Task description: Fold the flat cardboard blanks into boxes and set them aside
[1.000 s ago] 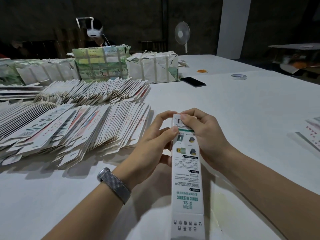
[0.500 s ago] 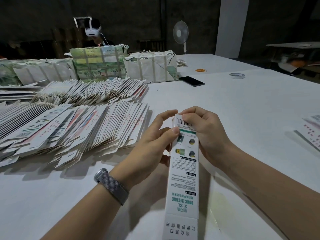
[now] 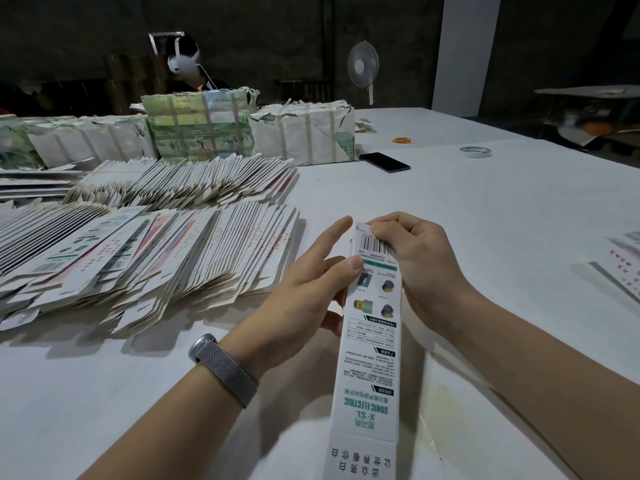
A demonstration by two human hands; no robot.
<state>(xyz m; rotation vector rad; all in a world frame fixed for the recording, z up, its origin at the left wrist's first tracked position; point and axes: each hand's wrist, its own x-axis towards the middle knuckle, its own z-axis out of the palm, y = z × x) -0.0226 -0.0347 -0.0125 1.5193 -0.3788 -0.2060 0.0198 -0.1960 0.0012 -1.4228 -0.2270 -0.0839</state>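
Head view: we look down on a long, narrow box (image 3: 372, 327) held in the lower centre of the frame, above the white table (image 3: 485, 220), its far end up between our two hands and its near end running off the bottom edge. The left hand (image 3: 304, 289), lower centre-left with a grey watch band (image 3: 225, 368) on its wrist, grips the box's left side: the thumb presses the printed face just below the barcode, the index finger is stretched straight and free, and the other fingers go behind the box where we cannot see them. The right hand (image 3: 412, 258) has its fingers curled together over the top end, pinching the flap by the barcode.

We judge the end flap is being tucked, so this box is close to done and not yet set aside. The card looks thin, light and springy; it should crush if squeezed across the broad faces, so we would hold it by the long folded edges and push the flap along its crease.

Fanned rows of flat blanks (image 3: 156, 258) fill the left of the frame, with wrapped bundles (image 3: 304, 136) behind them at upper centre. A dark phone (image 3: 384, 162) and a tape roll (image 3: 476, 151) lie at upper right.
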